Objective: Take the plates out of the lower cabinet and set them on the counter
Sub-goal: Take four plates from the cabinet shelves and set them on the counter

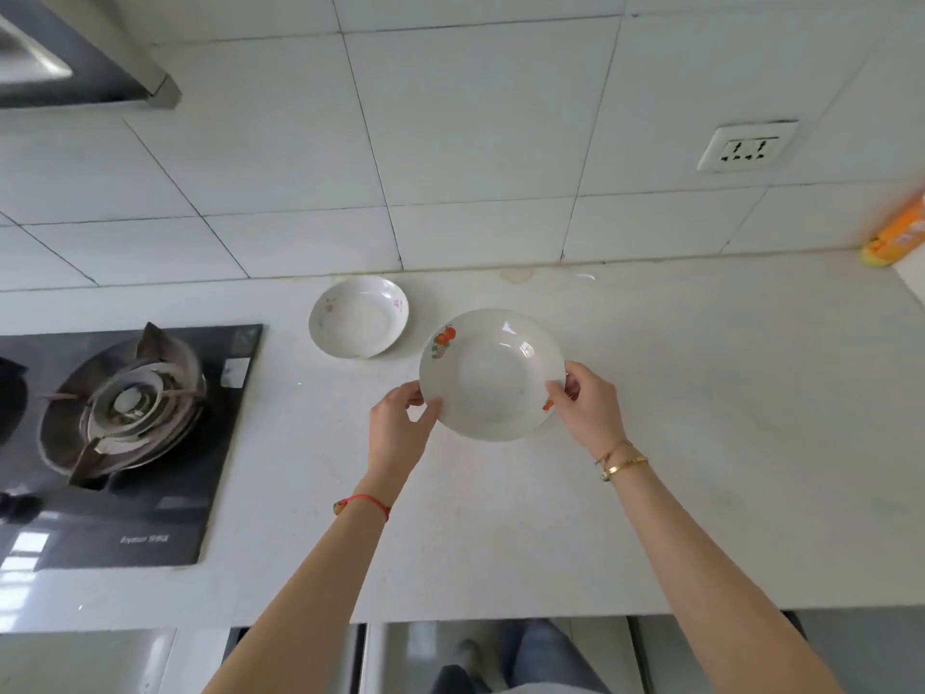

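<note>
A white plate with orange fruit print (488,375) is held over the white counter (701,418), a little tilted. My left hand (400,428) grips its left rim and my right hand (588,410) grips its right rim. I cannot tell whether the plate touches the counter. A second white plate with faint pink print (358,316) rests on the counter just behind and to the left, near the tiled wall. The lower cabinet's front (500,638) shows only as a strip below the counter edge.
A black gas hob with a burner (125,413) fills the counter's left side. An orange package (896,237) stands at the far right by the wall. A wall socket (746,147) sits above it. A range hood (75,57) hangs top left.
</note>
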Available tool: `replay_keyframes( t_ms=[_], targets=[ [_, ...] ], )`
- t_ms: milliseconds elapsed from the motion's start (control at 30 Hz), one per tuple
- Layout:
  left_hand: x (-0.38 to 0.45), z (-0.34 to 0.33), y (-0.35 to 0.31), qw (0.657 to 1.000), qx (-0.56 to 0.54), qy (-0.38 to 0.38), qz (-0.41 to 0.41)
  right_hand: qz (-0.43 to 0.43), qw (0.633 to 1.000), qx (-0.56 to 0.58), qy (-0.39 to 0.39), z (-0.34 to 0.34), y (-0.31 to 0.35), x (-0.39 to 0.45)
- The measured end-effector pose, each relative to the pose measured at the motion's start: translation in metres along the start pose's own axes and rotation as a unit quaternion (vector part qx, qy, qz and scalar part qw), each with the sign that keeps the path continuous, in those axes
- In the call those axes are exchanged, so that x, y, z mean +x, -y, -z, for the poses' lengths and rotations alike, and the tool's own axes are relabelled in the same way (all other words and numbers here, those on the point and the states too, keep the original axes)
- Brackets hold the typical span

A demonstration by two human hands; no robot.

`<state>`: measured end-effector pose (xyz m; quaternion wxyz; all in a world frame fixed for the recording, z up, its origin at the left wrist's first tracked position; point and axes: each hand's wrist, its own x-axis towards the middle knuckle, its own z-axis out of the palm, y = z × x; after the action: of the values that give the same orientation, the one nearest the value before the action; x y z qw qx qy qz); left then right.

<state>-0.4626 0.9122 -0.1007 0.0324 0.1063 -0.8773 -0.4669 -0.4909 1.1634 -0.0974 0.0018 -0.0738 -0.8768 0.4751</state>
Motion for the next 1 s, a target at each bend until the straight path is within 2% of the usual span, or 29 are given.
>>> replay_keyframes(
  t_ms=[200, 433, 1000],
  targets=[
    [0.079, -0.036, 0.004, 0.998, -0.004, -0.003, 0.06, -0.019, 0.999, -0.017, 0.034, -0.018, -0.008, 0.097],
    [0.142, -0.069, 0.017, 0.995, 0.035, 0.015, 0.093, -0.016, 0.997, -0.048, 0.064, -0.037, -0.027, 0.168],
    [0.179, -0.091, 0.015, 0.989, 0.09, 0.009, 0.113, 0.014, 0.994, -0.06, 0.09, -0.051, -0.044, 0.213]
  ],
)
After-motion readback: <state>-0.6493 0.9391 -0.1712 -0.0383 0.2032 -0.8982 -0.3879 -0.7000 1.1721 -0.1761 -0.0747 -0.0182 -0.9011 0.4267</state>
